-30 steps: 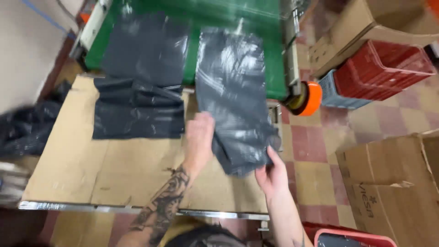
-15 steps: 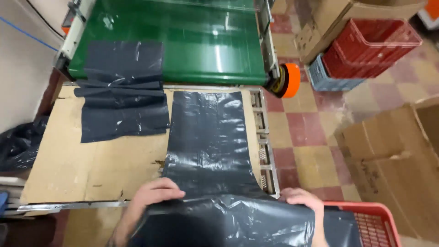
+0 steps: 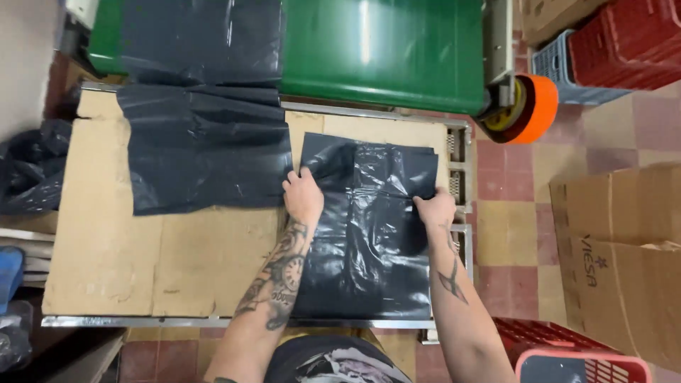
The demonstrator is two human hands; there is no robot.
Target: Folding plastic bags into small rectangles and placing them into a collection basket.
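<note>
Both hands rest on a black plastic bag (image 3: 369, 234) spread flat on the right part of the cardboard-covered surface (image 3: 142, 262). The left hand (image 3: 303, 196) presses on the bag's left edge, fingers curled, its grip closed on the plastic. The right hand (image 3: 434, 210) pinches the right edge, where the film bunches up. Just to the left lies a second black bag (image 3: 206, 152), its far end reaching onto the green conveyor belt (image 3: 383, 46). An orange wheel (image 3: 535, 108) sits beyond the surface's right corner.
</note>
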